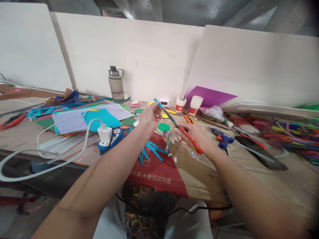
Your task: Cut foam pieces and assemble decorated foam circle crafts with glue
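While the left hand [149,117] pinches a blue strip [157,102] between thumb and fingers just above centre frame, the right hand [196,134] grips scissors [181,130] with orange handles, fingers closed through the loops. Blades point up and left toward the strip; the tips reach it or lie just beside it, contact cannot be told. Whether the blades are parted cannot be told either.

Both hands are raised over the surface [199,172], strip held in the air, tilted.

Below the hands, centre frame: loose blue strips [153,149] lie on a red sheet [157,172], with small scraps scattered near them. A green disc [163,127] sits between the two hands, further back.

Left of centre: white charger [104,132] plugged into a blue power strip [112,139], white cable [50,159] looping to lower left. Coloured paper sheets [94,116] are stacked behind it.

Upper centre: grey bottle [116,84] upright against the white wall board. Two paper cups [188,105] stand right of centre, a purple sheet [211,96] leaning behind them.

Right of frame: blue glue gun [223,138] lying on the surface, near the right wrist. Far right, a blurred pile of mixed-colour craft material [294,132]; details not readable.
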A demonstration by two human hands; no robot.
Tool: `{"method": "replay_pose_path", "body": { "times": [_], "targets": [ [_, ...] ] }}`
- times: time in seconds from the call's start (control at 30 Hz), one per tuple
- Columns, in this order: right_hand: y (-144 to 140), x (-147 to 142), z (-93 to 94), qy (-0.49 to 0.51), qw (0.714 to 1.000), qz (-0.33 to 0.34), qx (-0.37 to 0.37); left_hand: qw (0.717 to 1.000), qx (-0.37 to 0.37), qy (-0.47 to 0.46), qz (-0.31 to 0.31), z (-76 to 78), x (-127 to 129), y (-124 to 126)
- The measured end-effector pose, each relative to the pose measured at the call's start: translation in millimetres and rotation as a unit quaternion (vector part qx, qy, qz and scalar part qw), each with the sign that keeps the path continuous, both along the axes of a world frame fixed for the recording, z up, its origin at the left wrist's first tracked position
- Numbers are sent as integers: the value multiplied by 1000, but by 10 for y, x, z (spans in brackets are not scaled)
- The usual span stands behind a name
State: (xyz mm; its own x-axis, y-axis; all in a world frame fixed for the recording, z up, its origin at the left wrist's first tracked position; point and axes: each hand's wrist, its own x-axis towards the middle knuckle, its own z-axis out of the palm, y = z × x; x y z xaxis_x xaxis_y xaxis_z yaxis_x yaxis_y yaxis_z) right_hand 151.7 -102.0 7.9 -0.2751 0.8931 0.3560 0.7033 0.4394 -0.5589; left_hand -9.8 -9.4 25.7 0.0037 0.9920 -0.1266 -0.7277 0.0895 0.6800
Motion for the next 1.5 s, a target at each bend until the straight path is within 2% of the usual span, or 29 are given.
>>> {"method": "replay_pose_path", "body": {
  "times": [0.63, 0.83, 0.93, 1.07, 1.37, 1.5],
  "targets": [
    [9, -21, -2, 16, 1000, 5, -1, 1000, 9, 6, 1, -19, -16, 49],
    [16, -27, -8, 7, 1000, -13, 10, 1000, 7, -2, -2, 9, -23, 7],
    [4, -31, -23, 12, 1000, 8, 17, 1000, 16, 1, -3, 7, -30, 3],
    [-20, -32, -47, 31, 999, 31, -10, 1000, 23, 6, -4, -21, -31, 36],
    [5, -23, -62, 18, 1000, 19, 4, 1000, 26, 16, -7, -54, -25, 58],
    [-13, -41, -42, 33, 999, 28, -18, 999, 29, 11, -12, -56, -12, 47]
  ]
}}
